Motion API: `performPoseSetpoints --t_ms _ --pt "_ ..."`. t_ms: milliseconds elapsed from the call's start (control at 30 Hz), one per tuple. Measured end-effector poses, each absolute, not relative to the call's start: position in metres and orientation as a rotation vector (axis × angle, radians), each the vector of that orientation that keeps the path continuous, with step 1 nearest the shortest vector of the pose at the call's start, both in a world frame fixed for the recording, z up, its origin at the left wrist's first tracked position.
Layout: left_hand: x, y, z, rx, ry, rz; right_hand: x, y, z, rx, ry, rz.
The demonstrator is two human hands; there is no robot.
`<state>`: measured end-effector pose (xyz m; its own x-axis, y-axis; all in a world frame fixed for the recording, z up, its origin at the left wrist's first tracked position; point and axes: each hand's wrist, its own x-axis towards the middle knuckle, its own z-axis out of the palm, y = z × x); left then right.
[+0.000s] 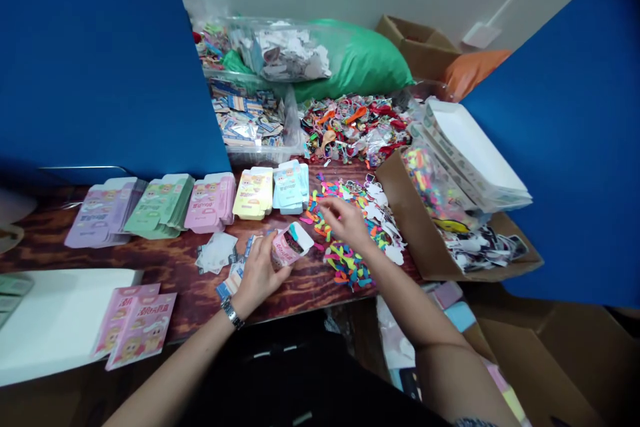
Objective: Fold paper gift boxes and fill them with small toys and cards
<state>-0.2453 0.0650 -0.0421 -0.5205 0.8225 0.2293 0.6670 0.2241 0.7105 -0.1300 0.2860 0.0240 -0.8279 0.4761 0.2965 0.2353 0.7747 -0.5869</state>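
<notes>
My left hand, a metal watch on its wrist, is wrapped round a small pink carton. The carton is tilted with its top flap open, and a teal piece and something dark show inside. Over a pile of small bright plastic pieces is my right hand, its thumb and fingertips drawn together; what they hold, if anything, is too small to make out. White cut-out pieces lie at the pile's right side. Beside my left hand are loose blue-and-white cards and pale clear-looking packets.
Flat carton stacks stand along the back: purple, green, pink, yellow, blue. Behind are a clear card bin and a trinket heap. A cardboard box borders the right; a white tray, the left.
</notes>
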Motion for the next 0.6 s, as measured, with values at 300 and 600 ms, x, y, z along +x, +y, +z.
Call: performPoseSetpoints --t_ms 300,600 --pt "-0.244 0.060 -0.038 1.382 2.290 1.134 -0.212 0.437 -0.031 -1.340 -2.695 0.479" --pt "-0.248 0.064 -0.038 1.341 2.304 1.070 -0.262 0.455 -0.050 -1.291 -2.841 0.353"
